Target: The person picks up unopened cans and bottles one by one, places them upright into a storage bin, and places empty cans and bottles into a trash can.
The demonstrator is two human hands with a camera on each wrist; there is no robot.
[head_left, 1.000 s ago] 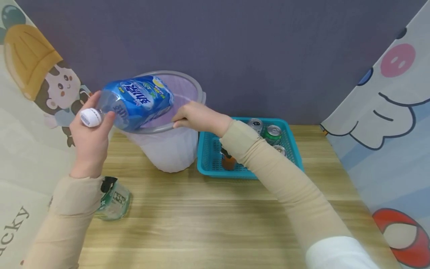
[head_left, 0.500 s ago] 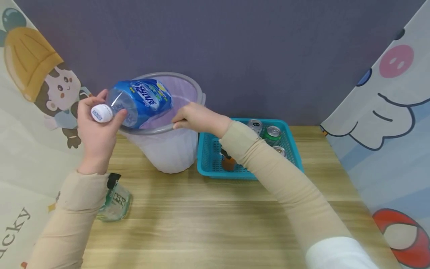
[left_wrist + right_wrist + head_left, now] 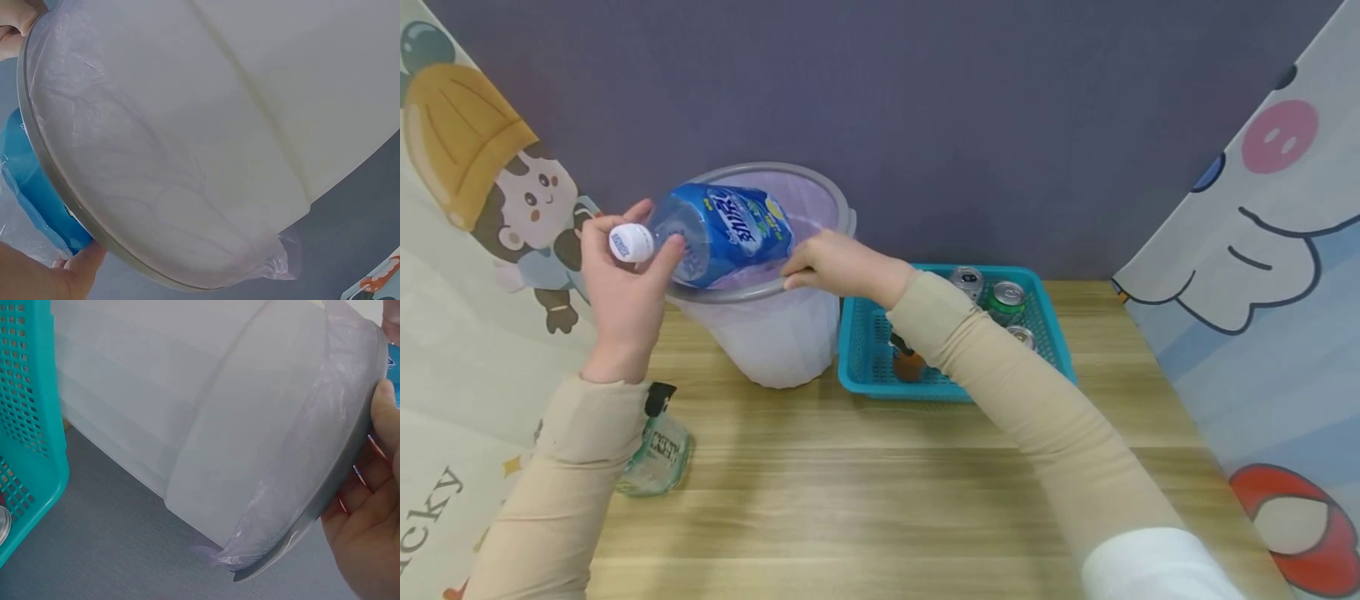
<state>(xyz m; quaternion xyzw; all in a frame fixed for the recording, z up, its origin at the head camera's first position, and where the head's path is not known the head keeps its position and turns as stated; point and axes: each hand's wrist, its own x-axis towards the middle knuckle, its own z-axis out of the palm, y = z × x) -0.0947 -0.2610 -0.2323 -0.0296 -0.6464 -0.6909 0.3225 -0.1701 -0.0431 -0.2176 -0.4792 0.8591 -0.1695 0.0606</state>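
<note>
My left hand (image 3: 628,312) holds a clear plastic bottle (image 3: 737,225) by its neck, its white cap (image 3: 631,242) towards me. The bottle lies tilted, its blue-labelled base over the opening of a white trash can (image 3: 775,342). A thin purple bag (image 3: 808,196) lines the can and folds over its grey rim (image 3: 842,187). My right hand (image 3: 842,265) grips the near right side of that rim. In the right wrist view the thumb of the right hand (image 3: 375,506) presses on the rim from outside, the other fingers behind it. The left wrist view shows the blue label (image 3: 44,194) beyond the rim.
A teal basket (image 3: 872,387) with several cans, one of them green (image 3: 1006,302), and an orange-brown item (image 3: 908,365) stands right of the trash can. Near my left forearm sits a pale green jar-like container (image 3: 658,458). A dark wall (image 3: 962,125) rises behind.
My left hand has carried the bottle rightward and slightly up, so more of it overlaps the can's opening. The right hand has stayed on the rim.
</note>
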